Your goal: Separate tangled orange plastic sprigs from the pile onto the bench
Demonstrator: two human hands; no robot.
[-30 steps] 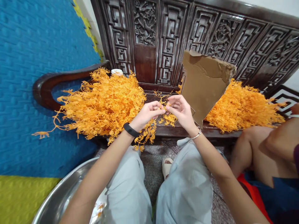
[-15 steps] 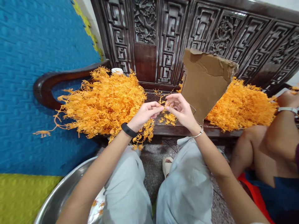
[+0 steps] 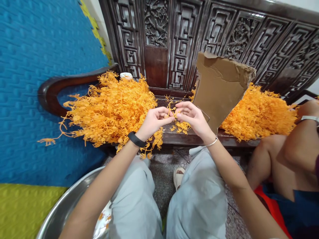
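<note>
My left hand (image 3: 158,120), with a black band on its wrist, has thumb and fingers closed in a pinch on a thin, branching orange plastic piece (image 3: 170,107). Opposite it, my right hand (image 3: 193,120) is also pinched at this piece; its fingertips partly cover what they grip. The two hands almost meet above the dark wooden bench seat (image 3: 171,138). Loose orange bits (image 3: 183,127) lie on the wood below and behind them. To the left of my left hand rises a big heap of tangled orange plastic pieces (image 3: 117,113), some strands hanging over the bench edge.
A brown cardboard sheet (image 3: 220,89) stands upright right of my hands. Beyond it is another orange heap (image 3: 261,114), beside a seated person's arm (image 3: 302,136). A metal basin (image 3: 64,205) sits at lower left. A carved backrest (image 3: 157,66) runs behind.
My hands stay close together over the bench with small finger shifts. More of the orange piece now shows between them, and the right fingers have closed in slightly.
</note>
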